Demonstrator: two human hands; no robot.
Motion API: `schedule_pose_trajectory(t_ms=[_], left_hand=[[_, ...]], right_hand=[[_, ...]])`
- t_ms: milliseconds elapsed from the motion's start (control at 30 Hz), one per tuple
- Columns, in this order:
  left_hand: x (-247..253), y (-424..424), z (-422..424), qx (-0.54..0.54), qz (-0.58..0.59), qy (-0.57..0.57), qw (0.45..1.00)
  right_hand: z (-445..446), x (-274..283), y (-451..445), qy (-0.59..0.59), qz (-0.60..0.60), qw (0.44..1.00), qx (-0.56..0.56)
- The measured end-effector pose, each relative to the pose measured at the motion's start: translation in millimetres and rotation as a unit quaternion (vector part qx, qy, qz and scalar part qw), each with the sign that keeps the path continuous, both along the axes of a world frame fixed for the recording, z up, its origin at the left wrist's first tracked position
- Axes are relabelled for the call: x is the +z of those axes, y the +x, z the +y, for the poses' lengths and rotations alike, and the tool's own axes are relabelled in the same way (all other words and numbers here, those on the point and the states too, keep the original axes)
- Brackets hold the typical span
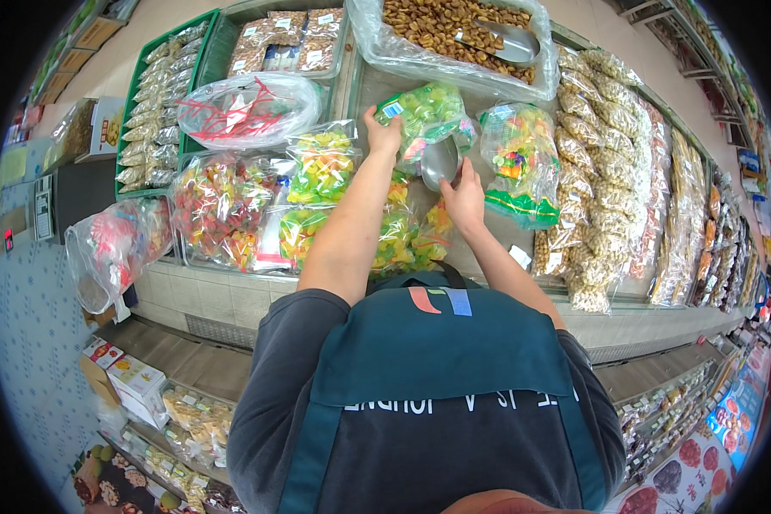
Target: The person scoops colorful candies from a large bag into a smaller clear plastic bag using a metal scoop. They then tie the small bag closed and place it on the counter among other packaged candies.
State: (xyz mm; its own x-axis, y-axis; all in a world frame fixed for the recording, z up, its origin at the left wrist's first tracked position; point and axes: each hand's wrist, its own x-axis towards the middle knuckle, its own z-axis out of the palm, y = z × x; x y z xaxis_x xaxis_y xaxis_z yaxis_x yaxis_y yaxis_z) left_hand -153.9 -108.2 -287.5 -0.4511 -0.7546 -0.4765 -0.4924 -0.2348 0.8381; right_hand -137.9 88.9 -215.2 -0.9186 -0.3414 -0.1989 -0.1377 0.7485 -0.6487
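My left hand (383,132) grips the left side of a clear printed plastic bag (432,109) holding green pieces, with a label near its corner. My right hand (464,193) holds a metal scoop (441,162), its blade at the mouth of that bag. Just right of it lies a second printed bag (520,154) with multicoloured pieces and a green band. Bags of yellow and green candies (323,164) lie to the left of and below my left forearm.
At the top stands a plastic-lined bin (549,70) of brown beans with another metal scoop (511,44). Left are a bag with red twist ties (250,109), bagged red candies (225,205) and a green crate (123,154). Rows of bagged nuts (607,160) fill the right side.
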Motion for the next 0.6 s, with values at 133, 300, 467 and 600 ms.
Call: schedule_pose_trajectory(t_ms=[133, 300, 467, 600], left_hand=[[-9, -2, 5, 0.01, 0.012, 0.069, 0.998], [36, -3, 30, -0.03, 0.076, 0.192, 0.978], [28, 0, 15, 0.036, 0.132, 0.118, 0.984], [50, 5, 7, 0.032, 0.128, 0.125, 0.983]], right_hand=[[3, -10, -1, -0.084, -0.047, 0.995, -0.022], [13, -22, -11, -0.321, -0.272, 0.891, -0.17], [17, -13, -16, -0.341, -0.356, 0.849, -0.19], [26, -18, -14, -0.348, -0.392, 0.828, -0.198]])
